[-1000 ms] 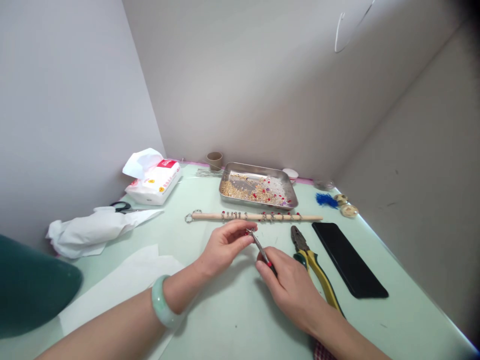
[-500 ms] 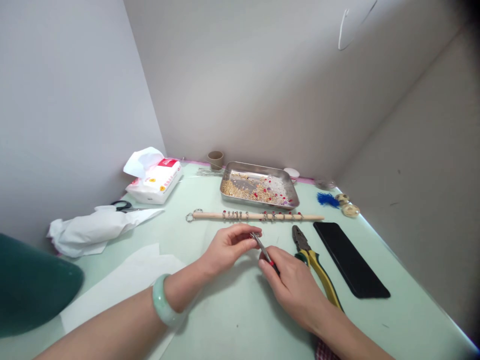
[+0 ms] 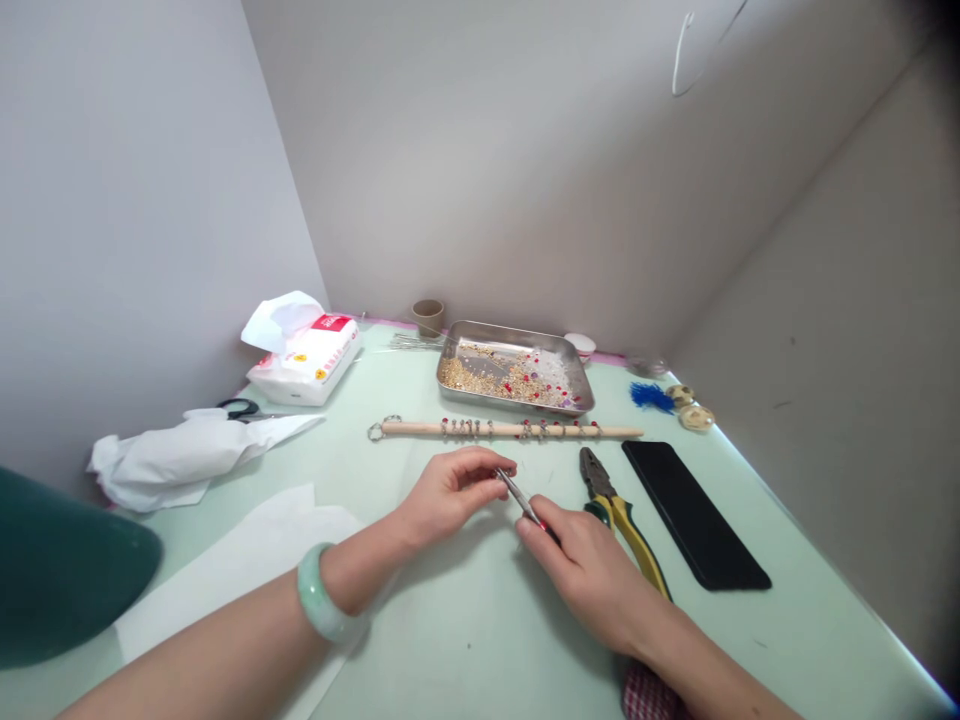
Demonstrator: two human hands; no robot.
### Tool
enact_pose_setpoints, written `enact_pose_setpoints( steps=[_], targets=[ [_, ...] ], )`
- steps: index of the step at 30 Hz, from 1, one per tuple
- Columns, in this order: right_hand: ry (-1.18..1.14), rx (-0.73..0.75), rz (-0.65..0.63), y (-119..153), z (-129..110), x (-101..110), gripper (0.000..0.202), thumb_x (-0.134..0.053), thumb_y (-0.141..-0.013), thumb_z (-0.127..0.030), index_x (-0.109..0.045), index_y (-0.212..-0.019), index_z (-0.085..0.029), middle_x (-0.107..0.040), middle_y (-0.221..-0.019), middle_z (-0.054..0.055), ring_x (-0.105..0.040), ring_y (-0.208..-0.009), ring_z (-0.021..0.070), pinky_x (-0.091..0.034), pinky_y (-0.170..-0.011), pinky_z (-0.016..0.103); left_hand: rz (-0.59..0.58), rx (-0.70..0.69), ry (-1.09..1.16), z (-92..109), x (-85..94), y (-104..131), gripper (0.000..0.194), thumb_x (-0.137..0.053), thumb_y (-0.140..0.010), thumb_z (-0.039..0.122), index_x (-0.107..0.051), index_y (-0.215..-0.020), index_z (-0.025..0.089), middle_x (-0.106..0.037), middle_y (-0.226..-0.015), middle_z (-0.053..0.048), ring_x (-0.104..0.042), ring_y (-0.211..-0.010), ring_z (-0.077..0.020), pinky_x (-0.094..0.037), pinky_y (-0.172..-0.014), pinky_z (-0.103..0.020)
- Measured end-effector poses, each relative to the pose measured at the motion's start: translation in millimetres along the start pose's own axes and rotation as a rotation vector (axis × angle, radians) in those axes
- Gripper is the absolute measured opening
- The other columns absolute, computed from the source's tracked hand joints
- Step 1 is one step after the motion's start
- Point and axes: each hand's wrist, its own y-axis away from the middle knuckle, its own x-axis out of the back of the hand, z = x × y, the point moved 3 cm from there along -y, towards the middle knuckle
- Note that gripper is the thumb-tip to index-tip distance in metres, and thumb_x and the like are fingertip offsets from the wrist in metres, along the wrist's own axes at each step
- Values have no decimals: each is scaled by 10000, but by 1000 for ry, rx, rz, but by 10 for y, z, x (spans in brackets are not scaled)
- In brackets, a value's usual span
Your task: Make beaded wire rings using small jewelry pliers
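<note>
My left hand (image 3: pixel 450 492), with a pale green bangle (image 3: pixel 324 592) on its wrist, pinches something too small to make out at its fingertips. My right hand (image 3: pixel 589 565) is wrapped round a slim metal tool (image 3: pixel 520 494) with a red and dark handle. The tool's tip meets the left fingertips. Beyond my hands lies a wooden stick (image 3: pixel 506 431) with several small rings on it, some with red beads. Farther back is a metal tray (image 3: pixel 517 404) of gold, clear and red beads. Large pliers (image 3: pixel 616 507) with yellow and green handles lie beside my right hand, partly hidden by it.
A black phone (image 3: pixel 694 515) lies at the right. Blue threads (image 3: pixel 652 397) are at the right back. A tissue pack (image 3: pixel 304 362), black-handled scissors (image 3: pixel 238 408) and white paper (image 3: pixel 240 560) are on the left, with a dark green object (image 3: pixel 67 570) at the edge. A small cup (image 3: pixel 428 318) stands at the back.
The whole view has shifted slightly. The metal tool now lies at a flatter slant, its tip still at my left fingertips. Both hands keep their hold.
</note>
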Motion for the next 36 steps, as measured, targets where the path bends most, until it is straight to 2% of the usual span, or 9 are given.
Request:
enact_pose_setpoints(
  steps=[3,10,16,20,26,36],
  targets=[
    [-36,-10,-31,-5,12,-2,327,-336,-938,-400,-357,-674,-209,-465,-592,-21,-429,-554,136,-213,-528,263,-4,17,-8,-7,9,-6,237,-679,-723,272,-695,-919,141,-673,-974,-101,-637,-829,-185,-504,-795,-328],
    [25,28,103,-34,24,-52,311,-350,-939,-395,-368,-694,-204,-509,-654,-8,-438,-585,140,-227,-556,266,-20,60,254,9,-19,-27,257,-680,-743,260,-583,-951,144,-677,-1002,-98,-649,-804,-166,-498,-803,-347],
    [-73,17,88,-27,22,-44,326,-353,-939,-403,-398,-686,-201,-511,-644,-3,-439,-591,142,-256,-554,263,-12,80,374,-18,-28,-15,202,-645,-786,292,-526,-839,138,-675,-1003,-122,-641,-772,-155,-486,-816,-372],
    [-253,-34,16,-10,19,-42,365,-344,-941,-425,-467,-690,-190,-531,-630,-3,-474,-598,139,-300,-562,260,-29,94,428,-33,-31,-9,236,-655,-778,334,-537,-825,135,-678,-990,-123,-638,-762,-153,-484,-821,-372],
    [-566,-78,-79,-10,17,-75,398,-344,-940,-447,-499,-695,-174,-544,-616,3,-496,-570,123,-374,-574,257,-15,113,406,-49,-30,-11,226,-640,-791,336,-549,-850,138,-684,-945,-109,-636,-744,-151,-495,-796,-361],
    [-696,-122,-121,-12,19,-123,382,-359,-936,-455,-501,-732,-165,-536,-616,-6,-472,-503,94,-341,-493,231,-17,133,288,-4,-44,-8,277,-628,-791,365,-645,-895,109,-684,-921,-111,-635,-738,-157,-507,-772,-332]
  ],
)
